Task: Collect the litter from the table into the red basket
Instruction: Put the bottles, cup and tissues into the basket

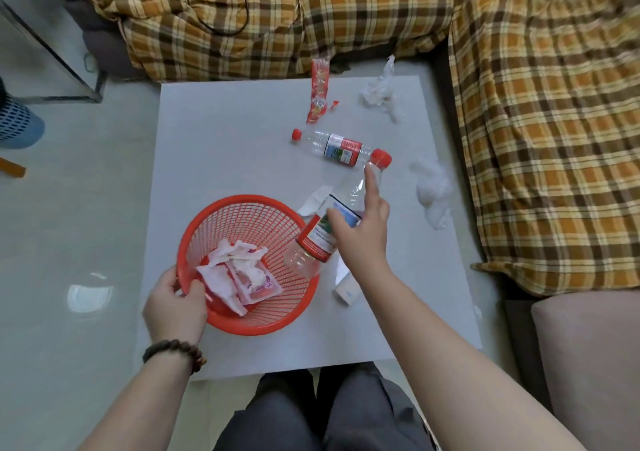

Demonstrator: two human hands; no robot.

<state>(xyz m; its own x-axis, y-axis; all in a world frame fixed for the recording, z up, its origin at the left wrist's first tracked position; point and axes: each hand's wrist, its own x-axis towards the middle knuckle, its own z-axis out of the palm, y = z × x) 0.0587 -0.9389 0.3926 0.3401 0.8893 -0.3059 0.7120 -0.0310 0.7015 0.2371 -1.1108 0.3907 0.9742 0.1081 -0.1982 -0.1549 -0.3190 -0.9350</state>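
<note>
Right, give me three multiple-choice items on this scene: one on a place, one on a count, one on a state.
1. Where is the red snack wrapper?
A. in the red basket
B. at the table's far edge
C. on the floor

2. How many red-capped plastic bottles show?
A. one
B. two
C. four

3. What is the right hand doing?
A. holding a bottle tilted, base over the basket rim
B. resting flat on the table
C. pulling tissue from the basket

Answers:
1 B: the wrapper lies at the far edge of the white table, apart from the red basket.
2 B: one held bottle, one lying bottle.
3 A: fingers wrap the bottle while the left hand grips the rim.
</note>
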